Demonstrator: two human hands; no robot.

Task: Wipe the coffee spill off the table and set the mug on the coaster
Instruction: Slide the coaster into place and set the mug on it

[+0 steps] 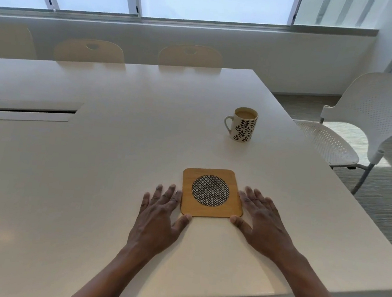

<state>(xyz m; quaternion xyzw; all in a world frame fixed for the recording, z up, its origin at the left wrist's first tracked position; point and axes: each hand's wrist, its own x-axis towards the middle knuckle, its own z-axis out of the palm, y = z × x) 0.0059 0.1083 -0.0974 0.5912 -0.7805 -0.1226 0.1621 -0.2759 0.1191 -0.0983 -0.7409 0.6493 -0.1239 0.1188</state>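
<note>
Setting: office meeting room.
Evidence:
- Large white conference table (pixel 93 162), plain top, seating along more than one side.
- Recessed cable hatch (pixel 26 109) set flush in the table top, lid slightly ajar, of the kind fitted for power and data leads.
- Row of matching beige chairs (pixel 190 57) pushed in along the far edge, each back with a cut-out grip.
- White perforated plastic chair (pixel 370 117) on metal legs at the right side, turned away from the table.
- Long band of frosted windows (pixel 204 0) in aluminium frames above a low white wall.
- Grey striped carpet (pixel 389 191), commercial type.
</note>
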